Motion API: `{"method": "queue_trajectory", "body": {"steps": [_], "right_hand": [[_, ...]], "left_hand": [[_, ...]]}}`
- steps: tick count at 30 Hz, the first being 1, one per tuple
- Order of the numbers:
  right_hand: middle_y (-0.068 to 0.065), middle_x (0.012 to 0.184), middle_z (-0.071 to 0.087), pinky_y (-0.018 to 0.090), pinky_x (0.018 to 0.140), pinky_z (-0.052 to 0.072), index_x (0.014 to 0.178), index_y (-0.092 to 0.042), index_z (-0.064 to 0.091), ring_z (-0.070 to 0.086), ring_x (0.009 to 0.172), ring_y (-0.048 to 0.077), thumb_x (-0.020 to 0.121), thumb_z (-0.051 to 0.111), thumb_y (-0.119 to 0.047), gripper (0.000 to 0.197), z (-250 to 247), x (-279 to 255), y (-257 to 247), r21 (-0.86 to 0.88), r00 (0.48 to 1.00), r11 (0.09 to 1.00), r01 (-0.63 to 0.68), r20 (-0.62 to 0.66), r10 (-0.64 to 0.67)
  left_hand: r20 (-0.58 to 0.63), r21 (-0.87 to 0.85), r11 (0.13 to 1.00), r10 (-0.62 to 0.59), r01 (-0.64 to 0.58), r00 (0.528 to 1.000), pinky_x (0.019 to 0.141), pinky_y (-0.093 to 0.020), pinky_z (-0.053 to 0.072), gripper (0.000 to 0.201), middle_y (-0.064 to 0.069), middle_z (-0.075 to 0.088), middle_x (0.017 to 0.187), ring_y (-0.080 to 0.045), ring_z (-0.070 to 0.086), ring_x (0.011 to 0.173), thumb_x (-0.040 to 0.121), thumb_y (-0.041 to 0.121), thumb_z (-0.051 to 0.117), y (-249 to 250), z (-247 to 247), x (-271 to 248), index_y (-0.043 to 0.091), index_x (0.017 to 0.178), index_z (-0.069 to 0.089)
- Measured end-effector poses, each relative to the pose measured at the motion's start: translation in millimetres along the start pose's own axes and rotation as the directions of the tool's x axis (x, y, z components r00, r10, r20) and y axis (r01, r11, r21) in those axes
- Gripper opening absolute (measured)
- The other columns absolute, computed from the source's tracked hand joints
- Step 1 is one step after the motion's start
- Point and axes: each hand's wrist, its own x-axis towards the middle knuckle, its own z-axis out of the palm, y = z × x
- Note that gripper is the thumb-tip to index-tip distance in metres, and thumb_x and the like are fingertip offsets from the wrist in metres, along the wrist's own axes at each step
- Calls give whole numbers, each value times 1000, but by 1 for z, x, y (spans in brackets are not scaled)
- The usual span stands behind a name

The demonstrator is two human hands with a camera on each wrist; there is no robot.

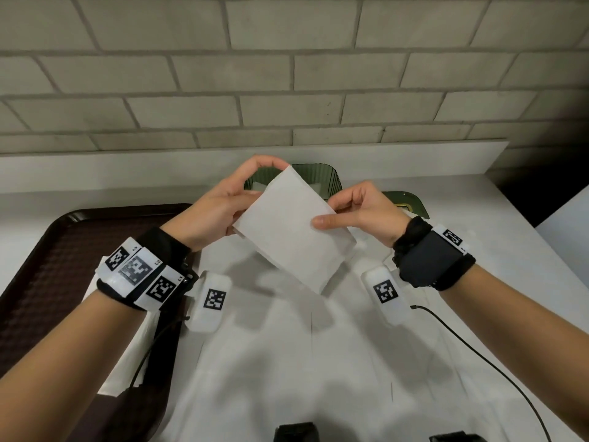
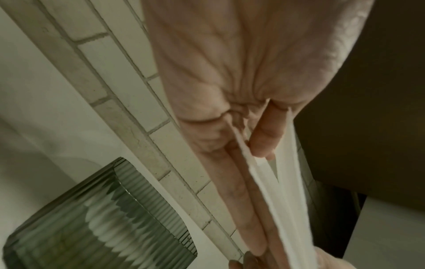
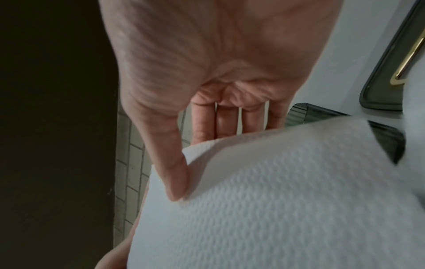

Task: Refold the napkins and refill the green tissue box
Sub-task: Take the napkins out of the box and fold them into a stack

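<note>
A white counter [image 1: 414, 173] runs along a wall of pale grey brick-shaped tiles [image 1: 287, 74]. On the counter's left side lies a dark brown textured plastic tray [image 1: 47, 282]; loose white paper napkins [image 1: 287, 362] are spread flat over the counter in front of the person, one sheet reaching onto the tray's edge.

Above them, clear of the counter, both hands hold a folded white embossed paper napkin [image 1: 293, 228], tilted with one corner pointing away. The left hand [image 1: 220, 202] grips its left edge: thumb and forefinger curl to pinch the far corner, while the other fingers [image 2: 264, 138] lie along and between the layers, as the left wrist view shows. The right hand [image 1: 360, 212] pinches the right edge, its thumb [image 3: 172, 169] pressed on top and the remaining fingers curled behind the sheet.

Just beyond the held napkin, against the counter's back ledge, stands the green ribbed translucent tissue box [image 1: 322, 180], open at the top; white folded napkins show through its wall in the left wrist view. To its right, behind the right hand, lies a flat green lid with a gold-rimmed slot [image 1: 411, 202], apart from the box.

A thin black cable [image 1: 478, 355] trails across the counter on the right.
</note>
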Motion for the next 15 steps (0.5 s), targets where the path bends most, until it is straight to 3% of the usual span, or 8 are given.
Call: {"method": "queue_trajectory", "body": {"steps": [3, 5, 7, 9, 10, 12, 13, 15], "right_hand": [[9, 83, 75, 28, 77, 57, 84, 0, 75, 70, 76, 19, 72, 79, -6, 13, 1, 1, 0, -1, 1000, 1000, 9, -18, -9], [9, 83, 75, 28, 76, 57, 83, 0, 75, 69, 76, 19, 69, 80, -10, 17, 2, 1, 0, -2, 1000, 1000, 12, -26, -12], [13, 84, 75, 31, 75, 56, 84, 2, 74, 69, 76, 22, 66, 81, -15, 26, 2, 2, 1, -1, 999, 1000, 6, -43, -6], [15, 84, 74, 31, 73, 57, 85, 4, 74, 68, 75, 23, 67, 81, -13, 26, 2, 2, 0, 6, 999, 1000, -2, -54, 3], [14, 84, 74, 30, 73, 57, 86, 5, 74, 68, 74, 22, 70, 81, -9, 23, 2, 2, 0, 5, 998, 1000, -6, -56, 6], [15, 85, 74, 31, 74, 57, 86, 4, 74, 68, 75, 22, 73, 79, -5, 16, 2, 3, -1, -10, 998, 1000, -12, -60, 11], [14, 85, 74, 31, 74, 57, 85, 3, 74, 68, 74, 22, 73, 79, -4, 15, 2, 3, -1, -18, 998, 1000, -14, -61, 13], [14, 83, 74, 30, 71, 57, 83, -2, 73, 68, 72, 21, 72, 80, -4, 13, 2, 5, -1, -33, 999, 999, -9, -51, 7]], "left_hand": [[-14, -22, 1000, 3, -3, 1000, 52, -35, 13, 40, -13, 31, 65, -24, 22, 56, 100, 6, 38, 2, 3, -1, 37, 119, 55], [16, -57, 998, 14, -13, 1000, 49, -31, 16, 31, -17, 29, 67, -27, 27, 54, 101, 18, 36, 5, 4, -2, 35, 120, 55], [27, -58, 998, 17, -16, 1000, 51, -30, 21, 30, -26, 35, 70, -38, 32, 55, 102, 27, 34, 8, 6, -3, 35, 125, 51], [20, -60, 996, 68, -66, 998, 50, -28, 37, 39, -28, 49, 70, -35, 47, 55, 103, 14, 41, 12, 8, -4, 36, 135, 40], [43, -53, 994, 101, -98, 994, 56, -35, 49, 53, -32, 55, 78, -34, 55, 63, 99, 2, 47, 12, 8, -3, 36, 139, 35], [109, 9, 990, 142, -144, 984, 73, -49, 53, 71, -39, 56, 97, -44, 59, 77, 91, -15, 50, 11, 7, -1, 31, 141, 32], [125, 55, 985, 155, -163, 980, 77, -50, 51, 67, -36, 56, 104, -47, 58, 82, 90, -19, 49, 9, 5, 0, 23, 140, 36], [130, 163, 969, 165, -185, 978, 81, -42, 49, 44, -23, 60, 110, -37, 60, 90, 90, -20, 49, 3, 0, 6, 6, 125, 52]]}}
